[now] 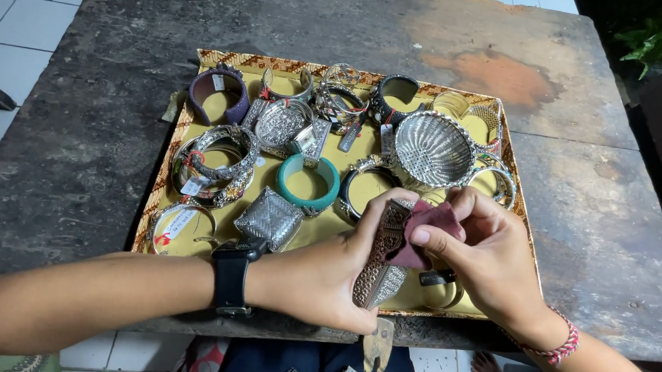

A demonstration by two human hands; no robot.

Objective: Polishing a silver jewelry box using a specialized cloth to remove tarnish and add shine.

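On the dark table [584, 244] sits your yellow tray [328, 231] of bangles. Over its near edge, your left hand [319, 276] clasps an ornate metal cuff [384, 258]; your right hand [493, 262] pinches a maroon cloth [433, 227] against it.

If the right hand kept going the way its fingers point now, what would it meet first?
The right hand points left, pressing a maroon cloth onto the patterned cuff held by the left hand. The cuff comes first, directly behind the cloth.
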